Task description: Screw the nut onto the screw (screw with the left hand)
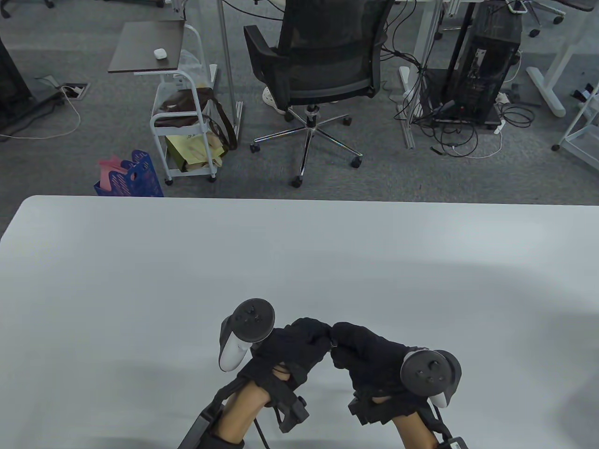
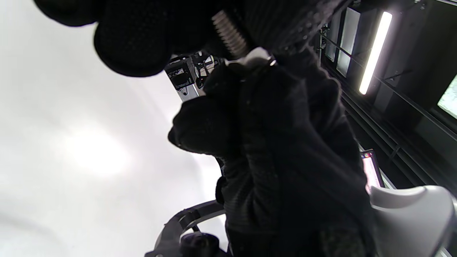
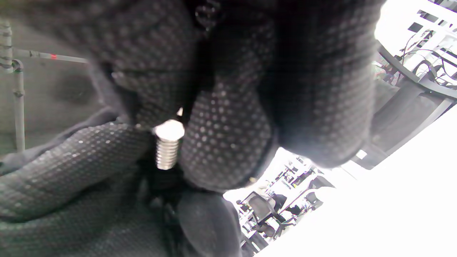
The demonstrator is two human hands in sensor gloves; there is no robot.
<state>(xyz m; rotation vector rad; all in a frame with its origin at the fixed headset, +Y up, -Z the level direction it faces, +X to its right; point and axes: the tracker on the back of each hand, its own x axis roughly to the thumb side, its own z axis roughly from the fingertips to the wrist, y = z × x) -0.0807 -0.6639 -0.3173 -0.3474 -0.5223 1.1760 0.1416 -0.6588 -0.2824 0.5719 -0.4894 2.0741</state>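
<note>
In the table view the screw and nut were hidden where the fingertips of the left hand point(image 1: 299, 348) and right hand point(image 1: 369, 358) met. In the wrist views gloved fingers point(image 3: 228, 142) covered much of the screw point(image 3: 167, 150), and the nut point(image 2: 251, 59) showed only as an edge.

Bright threaded metal screw point(image 3: 166, 153), shiny metal nut point(image 2: 254, 56), matt smooth white table point(image 1: 140, 280).
</note>
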